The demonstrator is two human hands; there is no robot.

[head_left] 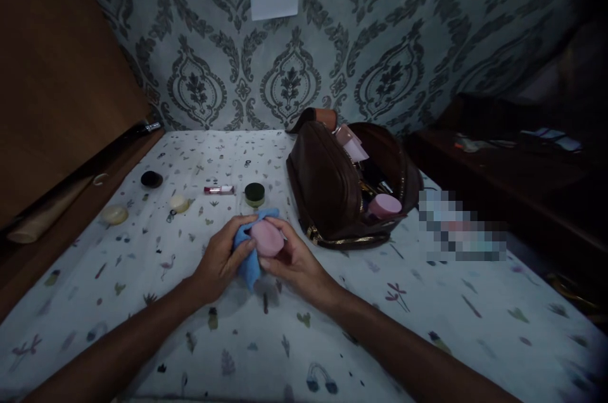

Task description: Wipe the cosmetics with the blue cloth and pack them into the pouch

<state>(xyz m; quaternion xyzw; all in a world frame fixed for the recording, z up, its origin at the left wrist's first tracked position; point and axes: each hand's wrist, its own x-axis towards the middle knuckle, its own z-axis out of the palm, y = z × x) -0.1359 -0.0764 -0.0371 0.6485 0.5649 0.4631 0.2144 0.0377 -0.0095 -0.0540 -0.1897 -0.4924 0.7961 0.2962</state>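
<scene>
Forearms enter from the bottom edge, both hands meeting just left of the brown pouch point(327, 184). Left hand point(221, 260): clenched around a blue cloth point(249, 267), bunched so a pad of it presses on the pink round case point(266, 238). Right hand point(297, 260): grasping that case from below and the side, fingers curled at its rim, which leaves the top face exposed to the cloth. Case is held off the printed sheet point(427, 314), between the two hands, near the pouch's front-left corner. Further left of the pouch, loose items lie flat and apart, so each looks easy to pick singly: yellowish puck point(114, 214), black disc point(151, 179), cream puck point(179, 203), lip-gloss tube point(219, 189), dark-lidded jar point(254, 194). Count: 5 loose, 1 cloth, 1 case in hand. Pouch is unzipped, mouth gaping right; inside, a pink-lidded jar point(384, 205) and a pale tube point(351, 144), rest too dark to count.
</scene>
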